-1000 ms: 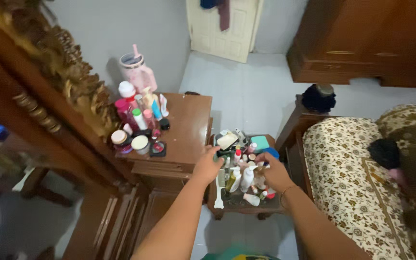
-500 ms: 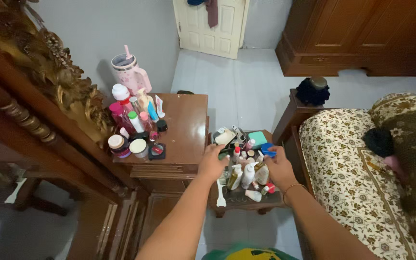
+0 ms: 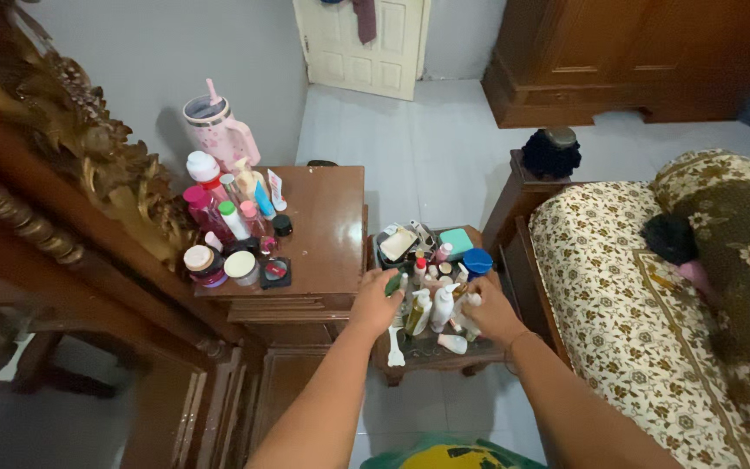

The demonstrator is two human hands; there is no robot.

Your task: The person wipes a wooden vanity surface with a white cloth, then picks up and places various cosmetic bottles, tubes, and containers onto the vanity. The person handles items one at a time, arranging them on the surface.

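A small low wooden table (image 3: 431,354) is crowded with several cosmetic bottles and tubes. My left hand (image 3: 375,304) is at its left edge, fingers closed around a small green bottle (image 3: 392,282). My right hand (image 3: 490,317) rests at the table's right side, its fingers curled among small white bottles (image 3: 466,302); whether it grips one is hidden. Between my hands stand an olive pump bottle (image 3: 417,314) and a white bottle (image 3: 441,308). A white comb (image 3: 395,345) lies by the near left corner. A blue lid (image 3: 477,260) and a teal case (image 3: 456,241) sit at the far side.
To the left, a brown dresser top (image 3: 327,227) holds jars, bottles and a pink tumbler (image 3: 216,132), under a carved mirror frame (image 3: 88,165). A bed with a floral cover (image 3: 618,295) is on the right. White floor tiles (image 3: 418,148), a door and a wardrobe lie beyond.
My right hand has pulled back from the blue lid to the nearer small bottles. My left hand stays at the table's left edge, now closed on the green bottle. The view has shifted slightly.
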